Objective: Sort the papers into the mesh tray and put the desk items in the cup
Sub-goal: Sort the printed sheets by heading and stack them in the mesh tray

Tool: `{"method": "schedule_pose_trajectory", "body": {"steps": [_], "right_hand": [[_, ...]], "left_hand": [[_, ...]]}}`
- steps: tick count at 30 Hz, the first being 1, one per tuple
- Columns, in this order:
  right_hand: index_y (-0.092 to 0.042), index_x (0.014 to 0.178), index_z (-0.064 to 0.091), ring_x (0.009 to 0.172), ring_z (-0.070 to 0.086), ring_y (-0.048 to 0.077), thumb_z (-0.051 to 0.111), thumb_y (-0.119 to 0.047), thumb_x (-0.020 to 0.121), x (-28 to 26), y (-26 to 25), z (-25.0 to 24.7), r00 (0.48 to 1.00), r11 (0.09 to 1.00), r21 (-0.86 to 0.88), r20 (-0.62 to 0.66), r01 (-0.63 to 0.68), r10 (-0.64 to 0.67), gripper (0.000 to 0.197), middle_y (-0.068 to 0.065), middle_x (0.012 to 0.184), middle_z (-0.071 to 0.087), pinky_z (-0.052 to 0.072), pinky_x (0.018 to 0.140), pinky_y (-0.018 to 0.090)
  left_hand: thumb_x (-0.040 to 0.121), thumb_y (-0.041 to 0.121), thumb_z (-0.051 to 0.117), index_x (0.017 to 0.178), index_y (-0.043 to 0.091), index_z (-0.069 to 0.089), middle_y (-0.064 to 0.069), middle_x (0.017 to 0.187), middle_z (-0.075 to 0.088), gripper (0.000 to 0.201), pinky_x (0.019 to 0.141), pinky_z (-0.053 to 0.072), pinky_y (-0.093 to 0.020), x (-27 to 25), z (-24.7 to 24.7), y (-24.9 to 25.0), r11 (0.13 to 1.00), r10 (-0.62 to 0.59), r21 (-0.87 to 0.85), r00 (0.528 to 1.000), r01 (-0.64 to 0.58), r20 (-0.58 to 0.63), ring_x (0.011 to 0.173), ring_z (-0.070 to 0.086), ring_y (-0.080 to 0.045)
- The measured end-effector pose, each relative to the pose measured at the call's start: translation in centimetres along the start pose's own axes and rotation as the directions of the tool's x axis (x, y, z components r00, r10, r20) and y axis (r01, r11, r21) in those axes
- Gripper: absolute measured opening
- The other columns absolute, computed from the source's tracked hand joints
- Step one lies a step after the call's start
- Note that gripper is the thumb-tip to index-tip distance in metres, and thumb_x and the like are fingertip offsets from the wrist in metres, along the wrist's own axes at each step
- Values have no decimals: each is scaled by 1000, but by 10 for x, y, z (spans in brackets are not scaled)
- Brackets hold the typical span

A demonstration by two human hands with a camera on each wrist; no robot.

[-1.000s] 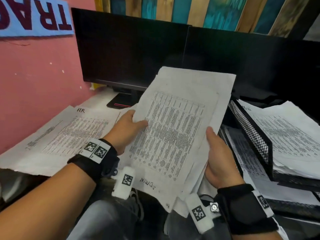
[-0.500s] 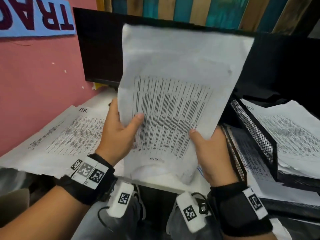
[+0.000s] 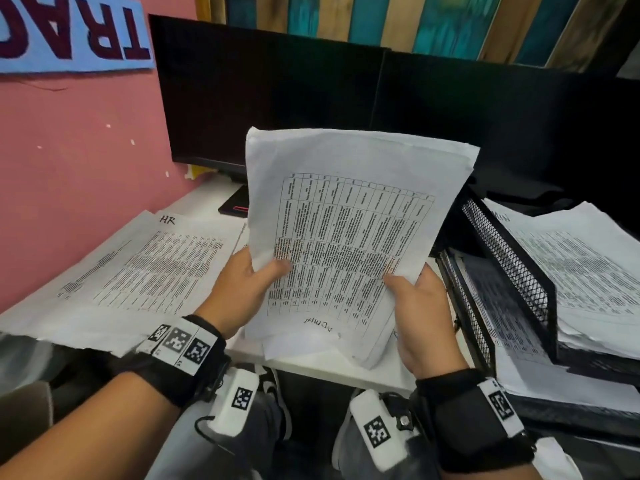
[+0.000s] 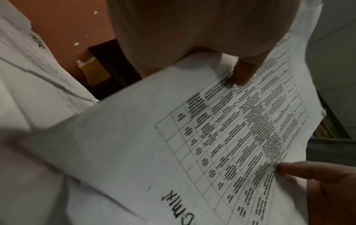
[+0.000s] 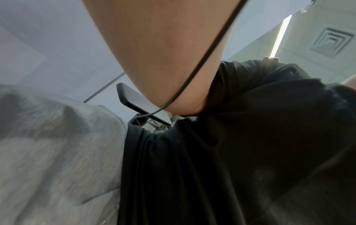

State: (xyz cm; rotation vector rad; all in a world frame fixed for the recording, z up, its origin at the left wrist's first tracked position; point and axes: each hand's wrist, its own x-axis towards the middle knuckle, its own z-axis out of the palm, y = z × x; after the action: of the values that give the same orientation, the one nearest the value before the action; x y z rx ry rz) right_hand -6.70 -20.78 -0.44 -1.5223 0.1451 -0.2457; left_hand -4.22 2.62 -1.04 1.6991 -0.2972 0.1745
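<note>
Both hands grip a sheaf of printed papers (image 3: 349,244) marked "ADMIN", held nearly upright above the desk's front edge: the left hand (image 3: 242,289) pinches its lower left side, the right hand (image 3: 424,313) its lower right. The black mesh tray (image 3: 512,258), already holding papers, lies to the right, nearer the right hand.

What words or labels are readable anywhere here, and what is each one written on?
"ADMIN", handwritten, seen upside down: held papers, gripped by left hand and right hand.
"HR", handwritten: top corner of desk papers.
"MIN", partly cut off: papers in the mesh tray.
"TRA", upside down, cropped: blue wall sign.
Printed tables on all sheets: too small and blurred to read.
Square coded markers on the wristbands: patterns, no text.
</note>
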Motion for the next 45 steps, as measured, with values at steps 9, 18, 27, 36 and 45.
{"method": "schedule_pose_trajectory", "body": {"steps": [9,18,27,36,45], "right_hand": [[-23,129,68,121,71,24,47,4,106,2,-5,-3,997,985,155,35,-71,66,41,-3,124,78,51,112,56],[-15,132,65,117,74,29,50,5,104,-2,-5,-8,996,972,220,62,-82,70,38,3,122,79,56,105,54],[-25,130,59,91,76,21,70,3,95,17,-54,-48,976,974,59,-44,217,-214,46,3,105,80,64,81,38],[-29,114,77,95,78,8,75,-15,96,12,-26,-49,987,911,-398,157,105,-45,23,-10,109,81,66,89,42],[-23,112,73,91,81,15,59,-16,107,-6,-17,-70,968,922,-375,180,-96,174,17,-5,102,83,66,79,39]], "left_hand": [[95,26,67,97,15,74,-4,96,77,14,80,59,-43,6,1,10,1000,-23,-2,993,23,-120,91,73,-24],[100,28,59,102,22,68,-2,100,75,11,88,55,-44,0,2,-3,977,-145,152,989,148,-30,95,71,-20],[98,26,63,81,27,64,18,64,70,17,69,51,-37,32,-51,61,880,-116,464,993,100,6,60,64,-5],[96,35,65,90,34,71,16,82,75,8,77,54,-32,29,-41,37,699,-305,711,932,78,198,81,71,-6],[89,49,70,105,35,72,13,93,73,21,80,60,-40,29,-10,23,709,-286,703,936,64,204,84,70,-9]]}}
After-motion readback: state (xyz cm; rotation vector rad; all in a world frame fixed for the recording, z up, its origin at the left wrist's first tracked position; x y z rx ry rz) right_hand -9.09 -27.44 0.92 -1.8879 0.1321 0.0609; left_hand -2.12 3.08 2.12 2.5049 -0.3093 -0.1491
